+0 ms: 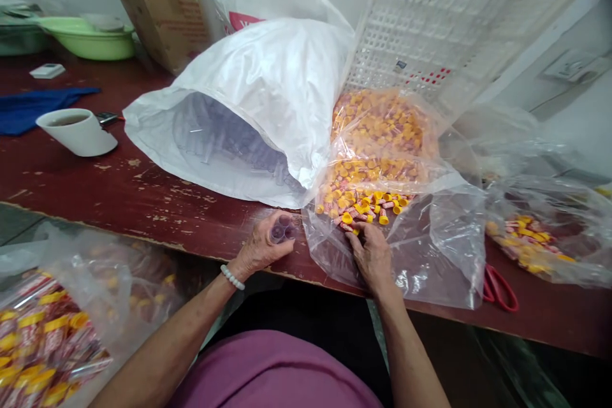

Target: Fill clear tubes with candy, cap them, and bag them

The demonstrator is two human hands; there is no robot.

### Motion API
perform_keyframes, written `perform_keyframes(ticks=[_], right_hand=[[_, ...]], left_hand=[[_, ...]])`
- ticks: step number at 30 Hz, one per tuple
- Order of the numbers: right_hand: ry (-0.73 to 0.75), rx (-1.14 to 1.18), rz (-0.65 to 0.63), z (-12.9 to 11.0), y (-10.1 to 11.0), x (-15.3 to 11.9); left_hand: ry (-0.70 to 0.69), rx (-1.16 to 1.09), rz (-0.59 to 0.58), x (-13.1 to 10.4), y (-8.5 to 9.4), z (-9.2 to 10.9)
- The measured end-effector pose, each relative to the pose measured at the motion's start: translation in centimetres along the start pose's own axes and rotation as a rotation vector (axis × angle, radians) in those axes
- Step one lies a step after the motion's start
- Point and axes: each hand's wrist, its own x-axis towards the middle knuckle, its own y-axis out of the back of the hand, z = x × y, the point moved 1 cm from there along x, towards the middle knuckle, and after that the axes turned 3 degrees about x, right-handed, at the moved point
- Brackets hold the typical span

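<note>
A few clear tubes (pixel 282 229), their exact number hidden by the fingers, stand bunched in the curled left hand (pixel 273 239). Right of it, the right hand (pixel 369 252) touches one yellow-capped piece (pixel 348 227) at its fingertips; whether it grips is unclear. Beyond that hand, uncountable capped pieces blur under one clear bag (pixel 411 172). Ahead of the left hand, one white sack (pixel 268 83) holds more tubes, mostly hidden.
</note>
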Motion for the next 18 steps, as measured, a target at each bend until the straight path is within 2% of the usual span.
perform_keyframes(ticks=[2,4,6,9,13,18], right_hand=[[-0.056,0.101,0.03,-1.7,0.4,-0.2],[-0.049,0.241,0.031,-4.4,1.1,-0.3],[0.063,0.331,-0.024,-7.1,1.8,-0.2],[0.253,0.318,-0.114,-10.0,2.5,-0.1],[0.365,0.27,-0.151,-10.6,2.6,-0.2],[0.26,0.325,-0.169,-10.1,2.2,-0.9]], left_hand=[[0.003,-0.049,0.004,-0.4,0.1,0.3],[-0.001,-0.061,-0.01,-0.8,0.1,0.7],[-0.011,-0.031,-0.061,-1.2,0.1,1.2],[-0.039,0.024,-0.134,-1.6,0.2,2.2],[-0.043,0.04,-0.164,-2.0,0.1,3.1],[0.003,-0.079,-0.209,-2.2,-0.4,3.5]])
